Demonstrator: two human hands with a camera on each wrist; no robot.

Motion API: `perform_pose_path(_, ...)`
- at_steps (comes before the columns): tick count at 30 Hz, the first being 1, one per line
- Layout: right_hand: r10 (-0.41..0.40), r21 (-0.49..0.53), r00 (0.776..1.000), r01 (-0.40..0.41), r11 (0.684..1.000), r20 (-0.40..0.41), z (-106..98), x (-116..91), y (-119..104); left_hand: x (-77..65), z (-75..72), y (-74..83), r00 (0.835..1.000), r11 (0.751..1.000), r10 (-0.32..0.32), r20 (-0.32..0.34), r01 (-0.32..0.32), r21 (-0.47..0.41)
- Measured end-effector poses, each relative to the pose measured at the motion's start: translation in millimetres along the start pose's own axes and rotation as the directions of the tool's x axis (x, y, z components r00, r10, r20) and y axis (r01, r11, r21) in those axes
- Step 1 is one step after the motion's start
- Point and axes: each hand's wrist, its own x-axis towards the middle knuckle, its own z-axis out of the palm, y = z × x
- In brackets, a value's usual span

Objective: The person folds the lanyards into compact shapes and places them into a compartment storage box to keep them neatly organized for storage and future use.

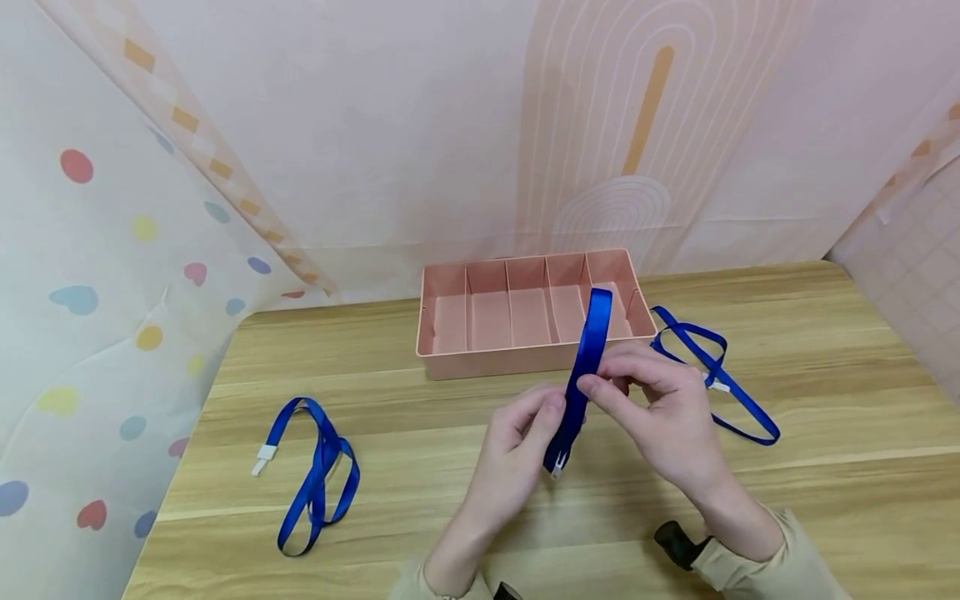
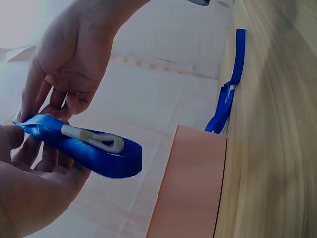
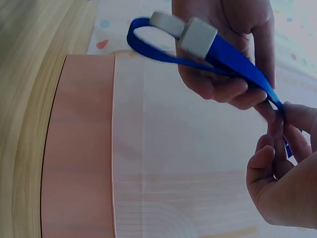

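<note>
A folded blue lanyard (image 1: 592,337) is held up between both hands in front of the tray. Its lower part is pinched between thumb and fingers of my left hand (image 1: 516,446), with a white clip (image 3: 198,37) at the end below. Higher up, my right hand (image 1: 670,408) pinches the strap from the right side. In the left wrist view the lanyard (image 2: 94,153) shows as stacked loops with the clip lying along them. The fingertips of both hands are close together on the strap there.
Behind the hands stands a pink tray (image 1: 498,364) with several compartments. One loose blue lanyard (image 1: 321,467) lies on the wooden table (image 1: 405,508) at the left. Another lanyard (image 1: 738,406) lies right of the tray, partly behind the right hand. A patterned backdrop (image 1: 390,125) rises behind.
</note>
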Motion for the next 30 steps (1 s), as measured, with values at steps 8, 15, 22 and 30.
perform_pose_path(8,0.010,-0.007,1.000,-0.010,1.000,-0.014,-0.4,0.3,0.5,-1.1,3.9,0.0,0.998,0.999,0.004,0.063,-0.001,-0.049)
perform_pose_path(15,0.023,-0.002,0.999,-0.023,1.000,-0.023,-0.9,0.6,1.3,-2.1,6.7,1.6,0.999,1.000,-0.015,0.042,0.015,-0.005)
perform_pose_path(22,0.059,-0.096,0.997,-0.063,0.993,-0.042,-0.1,-1.0,0.1,-3.0,9.9,0.3,1.000,0.999,-0.003,0.024,0.002,0.040)
perform_pose_path(30,0.089,-0.104,0.994,-0.094,0.990,-0.057,1.8,-0.9,-0.9,-1.8,11.6,0.4,0.999,0.999,0.001,0.041,-0.002,0.035)
